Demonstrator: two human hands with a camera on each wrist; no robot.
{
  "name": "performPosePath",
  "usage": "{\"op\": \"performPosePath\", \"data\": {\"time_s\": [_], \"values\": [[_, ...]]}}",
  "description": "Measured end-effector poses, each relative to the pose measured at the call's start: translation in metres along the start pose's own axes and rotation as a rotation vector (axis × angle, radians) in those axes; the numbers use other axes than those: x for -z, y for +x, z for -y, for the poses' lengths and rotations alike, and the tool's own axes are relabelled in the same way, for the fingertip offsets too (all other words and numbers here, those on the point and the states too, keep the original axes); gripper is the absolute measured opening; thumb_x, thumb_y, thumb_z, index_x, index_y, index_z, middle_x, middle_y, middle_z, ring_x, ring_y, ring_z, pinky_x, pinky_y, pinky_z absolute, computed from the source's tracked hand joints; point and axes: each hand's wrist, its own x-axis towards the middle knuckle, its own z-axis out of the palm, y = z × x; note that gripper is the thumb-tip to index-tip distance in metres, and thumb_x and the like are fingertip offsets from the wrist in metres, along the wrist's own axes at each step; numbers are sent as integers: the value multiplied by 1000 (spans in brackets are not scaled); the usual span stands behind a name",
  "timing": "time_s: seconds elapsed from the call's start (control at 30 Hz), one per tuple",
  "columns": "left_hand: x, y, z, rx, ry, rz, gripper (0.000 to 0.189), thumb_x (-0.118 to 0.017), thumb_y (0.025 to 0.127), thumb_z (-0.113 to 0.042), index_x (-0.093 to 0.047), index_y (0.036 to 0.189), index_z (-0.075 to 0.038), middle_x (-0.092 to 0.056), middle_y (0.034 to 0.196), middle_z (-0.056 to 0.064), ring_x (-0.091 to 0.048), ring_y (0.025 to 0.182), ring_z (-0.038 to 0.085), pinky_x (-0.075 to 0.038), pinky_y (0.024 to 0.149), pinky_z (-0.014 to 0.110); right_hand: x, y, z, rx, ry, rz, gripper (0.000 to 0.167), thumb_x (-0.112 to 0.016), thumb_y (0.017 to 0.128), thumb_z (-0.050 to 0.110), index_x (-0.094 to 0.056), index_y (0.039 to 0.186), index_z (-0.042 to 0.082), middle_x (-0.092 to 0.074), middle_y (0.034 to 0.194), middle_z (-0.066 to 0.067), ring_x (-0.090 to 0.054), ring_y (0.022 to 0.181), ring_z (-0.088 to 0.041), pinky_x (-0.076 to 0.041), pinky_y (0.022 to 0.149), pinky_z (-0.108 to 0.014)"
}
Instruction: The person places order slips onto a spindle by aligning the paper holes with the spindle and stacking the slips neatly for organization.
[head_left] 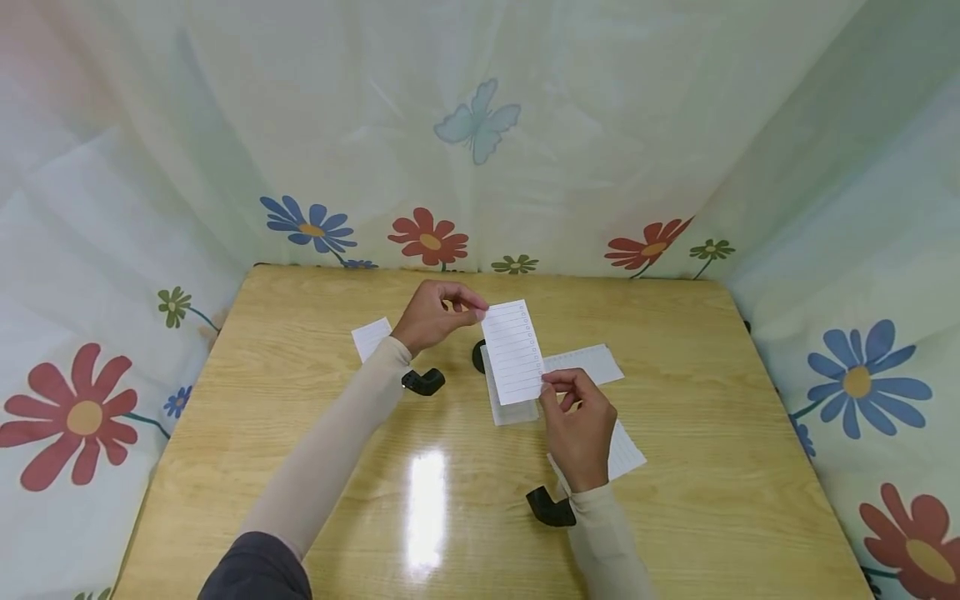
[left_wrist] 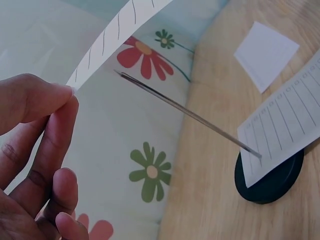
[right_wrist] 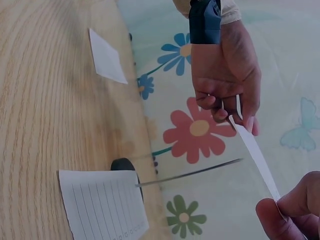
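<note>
Above the middle of the table (head_left: 697,417), we see a lined sheet (head_left: 512,354) held aloft by two hands: the left hand (head_left: 437,317) pinches its upper left corner between thumb and fingertip, the right hand (head_left: 579,425) its lower right corner likewise. In the left wrist view we note a thin metal spike (left_wrist: 185,110) rising from a round black base (left_wrist: 275,187), its point near the held paper and apparently apart from it. One pierced sheet (left_wrist: 285,122) is already down over the base; we therefore judge the spiking partly done, with the held sheet not yet threaded. Left over, we count an upper loose sheet (head_left: 588,363) and a lower loose sheet (head_left: 626,454) by the right hand, and a small sheet (head_left: 371,337) beyond the left forearm; whether more lie beneath, we cannot tell. From the head, the held paper hides the spike, so we cannot verify its alignment there. A flowered curtain (head_left: 600,100) encloses the table.
</note>
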Motion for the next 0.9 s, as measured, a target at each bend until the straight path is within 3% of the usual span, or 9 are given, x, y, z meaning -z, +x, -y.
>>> {"op": "performPosePath", "data": {"time_s": [0.5,0.7,0.9], "values": [[-13,12,4,62,-38,10,8,-80,95,-13,-83,103,-11,-78,105,5,-65,93,21,-47,83,30,-1,5,-11,-74,6,7,14,-73,91,1,-78,97,13,-75,79,-3,-50,58,-16,-33,51,-25],[-16,13,6,97,-46,-3,9,-80,95,-13,-83,103,-12,-78,105,5,-65,95,25,-47,84,31,-2,5,-14,-86,12,0,14,-72,92,0,-78,96,13,-75,78,-3,-50,56,-15,-35,51,-24],[-17,13,5,91,-48,-5,8,-80,95,-15,-82,103,-12,-78,104,5,-66,97,30,-50,82,31,-3,5,-17,-78,4,-12,16,-71,92,0,-78,95,14,-74,77,-3,-50,56,-15,-35,50,-24]]}}
